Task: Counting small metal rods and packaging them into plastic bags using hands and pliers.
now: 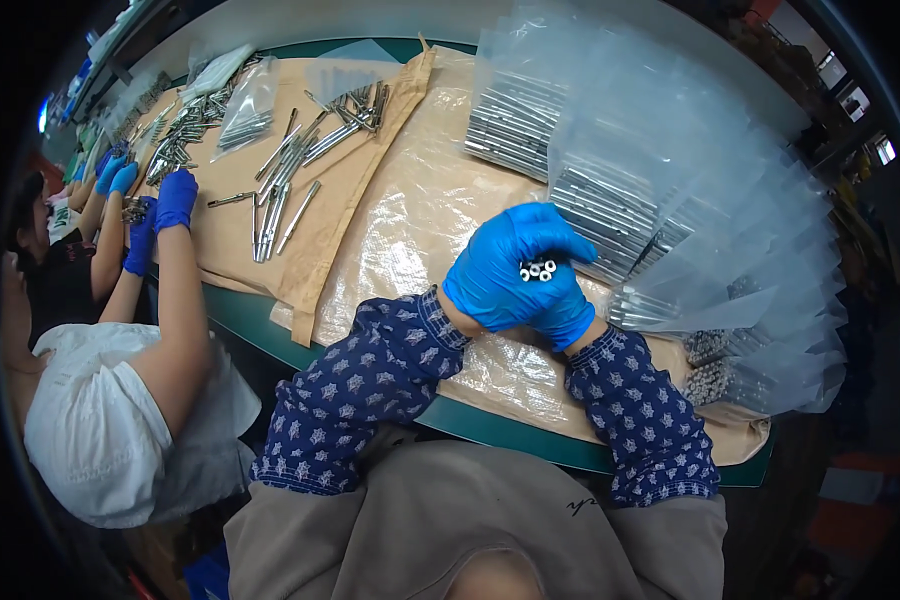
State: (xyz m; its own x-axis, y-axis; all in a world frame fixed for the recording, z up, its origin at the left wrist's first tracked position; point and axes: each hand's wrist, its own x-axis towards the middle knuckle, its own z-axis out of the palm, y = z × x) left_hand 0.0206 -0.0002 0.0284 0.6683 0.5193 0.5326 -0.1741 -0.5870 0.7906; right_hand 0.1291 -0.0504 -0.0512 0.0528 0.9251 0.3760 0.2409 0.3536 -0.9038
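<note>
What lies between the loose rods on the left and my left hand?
In the head view, between the loose rods and your left hand lie the brown sheet's edge, then shiny clear plastic.

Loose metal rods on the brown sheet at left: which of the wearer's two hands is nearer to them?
Left. The left hand is to the right of the metal rods and lower in the picture; the right hand is farther right.
</note>
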